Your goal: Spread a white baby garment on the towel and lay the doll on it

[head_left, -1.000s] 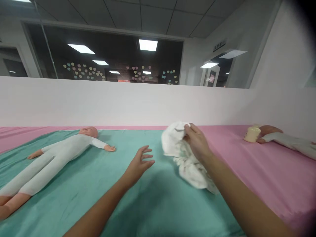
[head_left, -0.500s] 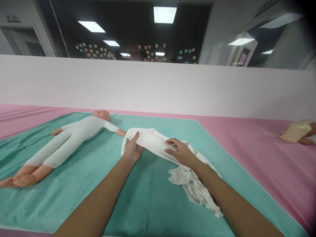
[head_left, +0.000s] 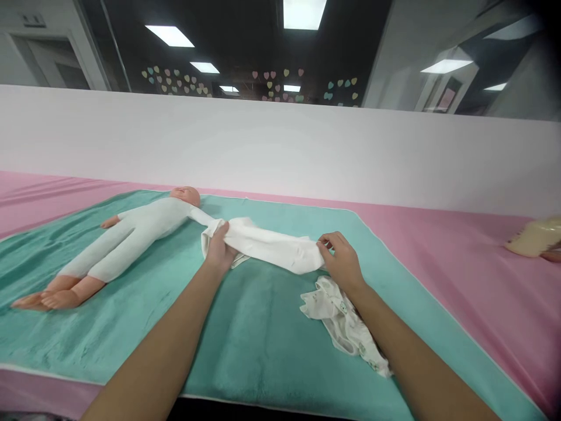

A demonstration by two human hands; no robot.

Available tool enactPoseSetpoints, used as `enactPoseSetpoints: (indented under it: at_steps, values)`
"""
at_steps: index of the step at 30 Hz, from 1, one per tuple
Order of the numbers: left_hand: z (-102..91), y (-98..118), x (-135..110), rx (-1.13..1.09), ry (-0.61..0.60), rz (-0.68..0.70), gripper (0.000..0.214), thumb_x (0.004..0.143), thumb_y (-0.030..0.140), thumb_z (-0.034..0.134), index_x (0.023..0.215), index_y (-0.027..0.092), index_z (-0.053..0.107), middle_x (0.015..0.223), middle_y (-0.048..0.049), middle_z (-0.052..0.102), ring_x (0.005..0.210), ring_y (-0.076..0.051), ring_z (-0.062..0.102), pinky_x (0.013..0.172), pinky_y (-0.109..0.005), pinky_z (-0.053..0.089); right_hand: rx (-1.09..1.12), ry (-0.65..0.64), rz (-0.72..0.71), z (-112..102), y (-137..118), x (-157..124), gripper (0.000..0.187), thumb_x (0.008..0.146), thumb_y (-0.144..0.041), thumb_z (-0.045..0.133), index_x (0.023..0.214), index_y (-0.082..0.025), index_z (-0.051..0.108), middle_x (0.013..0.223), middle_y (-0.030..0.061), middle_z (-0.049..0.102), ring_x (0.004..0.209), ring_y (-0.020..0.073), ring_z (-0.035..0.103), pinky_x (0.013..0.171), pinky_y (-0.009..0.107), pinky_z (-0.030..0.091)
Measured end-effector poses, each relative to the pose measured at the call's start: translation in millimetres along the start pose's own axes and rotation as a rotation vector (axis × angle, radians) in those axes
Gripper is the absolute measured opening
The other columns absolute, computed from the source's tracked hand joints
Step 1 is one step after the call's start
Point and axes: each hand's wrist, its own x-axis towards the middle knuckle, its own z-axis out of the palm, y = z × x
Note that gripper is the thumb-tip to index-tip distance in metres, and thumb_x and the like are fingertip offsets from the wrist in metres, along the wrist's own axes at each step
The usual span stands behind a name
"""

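A plain white baby garment (head_left: 272, 247) is stretched sideways between my hands, just over the green towel. My left hand (head_left: 220, 248) grips its left end, thumb on top, close to the doll's outstretched arm. At the other end, the fingers of my right hand (head_left: 342, 257) pinch the cloth's edge. Whether the garment is trousers or a top I cannot tell. Below my right wrist lies a crumpled white garment with a small green print (head_left: 344, 327), partly covered by my forearm. A baby doll (head_left: 153, 225) in a pale bodysuit lies on its back to the left.
The green towel (head_left: 245, 362) is spread over a pink cover (head_left: 442, 251). A pale yellow object (head_left: 532, 237) lies at the far right, cut off by the frame. Behind the surface runs a low white wall (head_left: 280, 149) with dark glass above it.
My right hand has moved right to the garment's end and closed on it, pulling the cloth straighter. My left hand has shifted slightly left. The printed garment now lies apart from the white one.
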Motion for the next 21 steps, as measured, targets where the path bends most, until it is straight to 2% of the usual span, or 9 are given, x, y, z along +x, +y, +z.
enactPoseSetpoints:
  at_steps: [2, 4, 6, 8, 10, 12, 16, 18, 21]
  values:
    - [-2.2, -7, 4, 0.092, 0.055, 0.002, 0.026, 0.063, 0.025, 0.071, 0.085, 0.017, 0.06, 0.076, -0.0044, 0.066, 0.084, -0.021, 0.063, 0.073, -0.031, 0.053, 0.11, -0.178, -0.015, -7, -13, -8, 0.022, 0.085, -0.036, 0.04, 0.081, -0.021, 0.055, 0.086, 0.004, 0.058, 0.079, 0.0168, 0.052, 0.073, 0.029, 0.039]
    - [-4.9, -13, 7, 0.177, 0.086, -0.002, 0.03, 0.059, 0.021, 0.073, 0.086, 0.016, 0.061, 0.072, -0.0053, 0.066, 0.079, -0.023, 0.065, 0.07, -0.033, 0.053, 0.177, -0.481, -0.05, -14, -27, -24, 0.026, 0.085, -0.043, 0.041, 0.082, -0.023, 0.057, 0.086, 0.0024, 0.06, 0.077, 0.0167, 0.053, 0.069, 0.029, 0.04]
    - [-7.5, -17, 10, 0.195, 0.075, -0.007, 0.03, 0.058, 0.018, 0.073, 0.086, 0.016, 0.062, 0.072, -0.0058, 0.066, 0.076, -0.024, 0.065, 0.069, -0.034, 0.053, 0.113, -0.72, -0.127, -20, -34, -44, 0.027, 0.08, -0.051, 0.048, 0.083, -0.026, 0.058, 0.086, 0.0008, 0.062, 0.076, 0.0176, 0.054, 0.067, 0.029, 0.04]
    - [-8.9, -18, 11, 0.154, 0.034, -0.015, 0.03, 0.058, 0.014, 0.072, 0.087, 0.016, 0.062, 0.074, -0.0054, 0.067, 0.076, -0.023, 0.065, 0.071, -0.035, 0.053, -0.053, -0.804, -0.215, -28, -30, -61, 0.028, 0.075, -0.054, 0.054, 0.078, -0.026, 0.058, 0.078, -0.0003, 0.062, 0.071, 0.018, 0.052, 0.068, 0.031, 0.038]
    - [-8.3, -16, 11, 0.054, -0.022, -0.052, 0.027, 0.059, 0.011, 0.07, 0.085, 0.017, 0.062, 0.075, -0.0044, 0.067, 0.079, -0.023, 0.065, 0.074, -0.034, 0.054, -0.212, -0.803, -0.247, -39, -14, -70, 0.031, 0.078, -0.054, 0.05, 0.07, -0.024, 0.054, 0.068, -0.0008, 0.059, 0.066, 0.0172, 0.051, 0.069, 0.032, 0.036]
    - [-5.1, -10, 7, -0.073, -0.104, -0.097, 0.021, 0.062, 0.01, 0.067, 0.081, 0.017, 0.061, 0.076, -0.0042, 0.067, 0.085, -0.023, 0.065, 0.076, -0.034, 0.054, -0.329, -0.785, -0.195, -53, 12, -68, 0.036, 0.082, -0.054, 0.043, 0.066, -0.023, 0.052, 0.065, -0.0002, 0.058, 0.064, 0.0173, 0.05, 0.066, 0.032, 0.036]
    - [4.9, 7, -11, -0.245, -0.362, -0.124, 0.015, 0.07, 0.016, 0.06, 0.085, 0.017, 0.062, 0.092, -0.0076, 0.068, 0.098, -0.025, 0.061, 0.08, -0.035, 0.053, -0.417, -0.678, 0.091, -79, 49, -51, 0.042, 0.083, -0.058, 0.036, 0.067, -0.022, 0.051, 0.066, 0.0012, 0.057, 0.062, 0.018, 0.051, 0.058, 0.03, 0.037]
    - [8.4, 13, -21, -0.289, -0.459, -0.118, 0.017, 0.073, 0.018, 0.058, 0.089, 0.018, 0.062, 0.099, -0.0083, 0.067, 0.103, -0.026, 0.058, 0.081, -0.036, 0.052, -0.317, -0.61, 0.189, -81, 46, -43, 0.04, 0.081, -0.059, 0.038, 0.075, -0.023, 0.054, 0.075, 0.0013, 0.06, 0.067, 0.0181, 0.054, 0.06, 0.031, 0.04]
    - [9.2, 16, -33, -0.308, -0.513, -0.15, 0.02, 0.072, 0.018, 0.056, 0.091, 0.019, 0.062, 0.101, -0.0082, 0.067, 0.105, -0.028, 0.057, 0.081, -0.039, 0.052, -0.037, -0.5, 0.181, -66, 14, -28, 0.037, 0.081, -0.056, 0.042, 0.096, -0.025, 0.056, 0.102, 0.0034, 0.06, 0.092, 0.0195, 0.056, 0.077, 0.033, 0.045]
